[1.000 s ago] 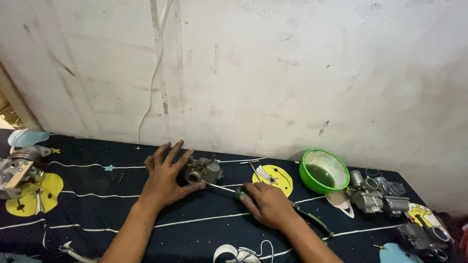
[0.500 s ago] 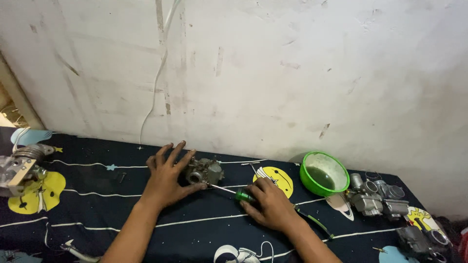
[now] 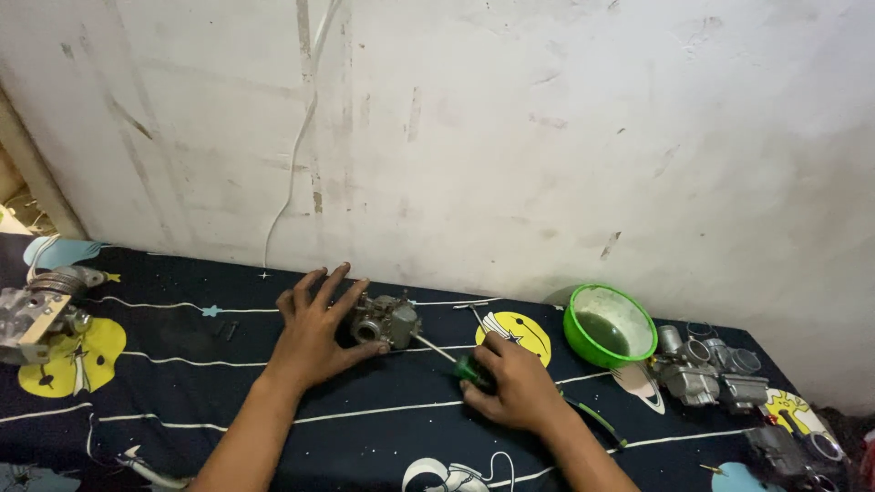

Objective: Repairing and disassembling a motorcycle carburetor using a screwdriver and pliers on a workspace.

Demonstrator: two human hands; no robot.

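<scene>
- Two bare hands were at work on a desk (image 3: 182, 401) covered in a dark blue cloth with space cartoons, right up against a scuffed white wall (image 3: 547, 137).
- Left hand (image 3: 314, 328) was spread out, fingers splayed, pressed against the left side of a small grey carburetor (image 3: 385, 321) and steadying it more than gripping it.
- The carburetor sat on the cloth about mid-desk, close to the wall.
- Right hand (image 3: 510, 383) was clenched around the green handle of a screwdriver (image 3: 447, 355), its thin metal shaft pointed up-left with the tip at the carburetor's right side.
- A green bowl (image 3: 609, 326) with some dark liquid in it stood just right of the hands.
- Past the bowl lay a bunch of other carburetors (image 3: 706, 369), near the right end of the desk.
- One more grey engine part (image 3: 41, 310) sat way over at the left edge, well apart from everything else.
</scene>
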